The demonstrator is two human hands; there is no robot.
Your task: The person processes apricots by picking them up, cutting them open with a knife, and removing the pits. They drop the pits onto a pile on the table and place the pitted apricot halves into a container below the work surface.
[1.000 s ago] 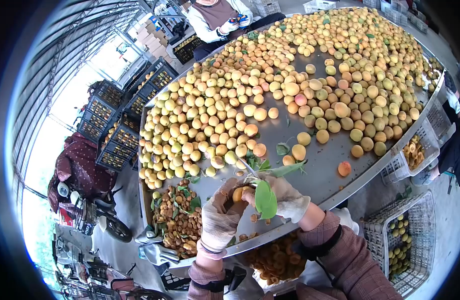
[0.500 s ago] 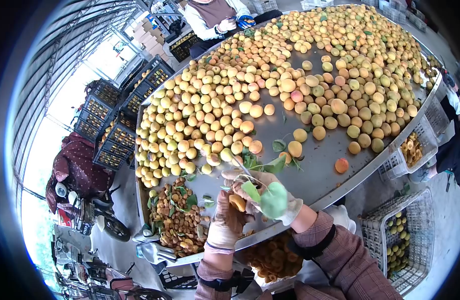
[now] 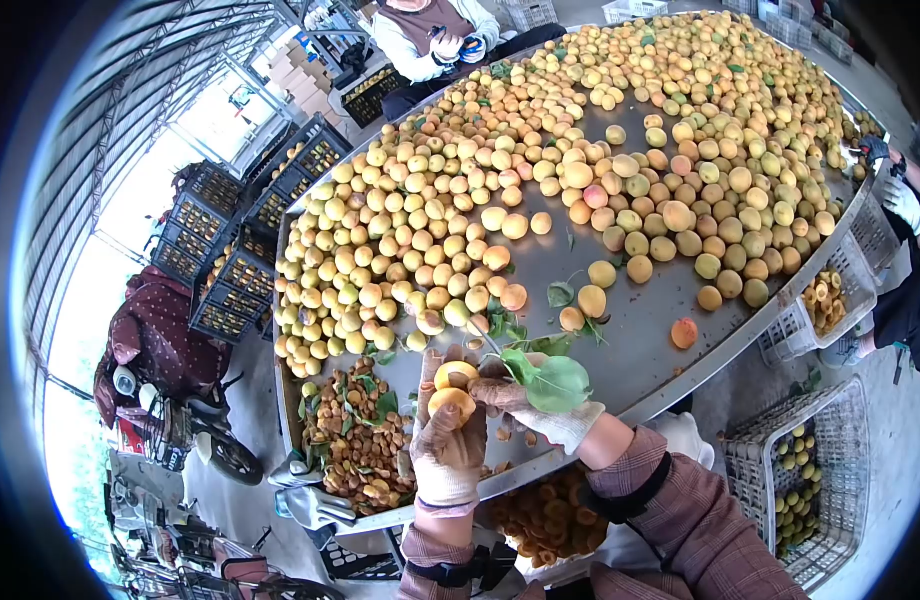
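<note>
In my left hand, gloved and with its fingers curled, sit two rounded apricot pieces, one above the other. My right hand, also gloved, is closed with its fingertips right at the apricot pieces. A thin grey blade-like tool sticks up from its grip, the handle hidden. Green leaves overlap the back of that hand. Both hands are over the near edge of a metal table. Left of them lies a heap of brown apricot pits mixed with leaves.
Whole apricots cover much of the table. Below its edge is a container of apricot halves. Grey crates stand at right. Grey gloves lie on the left corner. A person sits across; another person's hand shows at right.
My left hand has turned and risen, now showing two apricot pieces in it. My right hand has drawn slightly right and down. The other person's hands at the far right have come into view.
</note>
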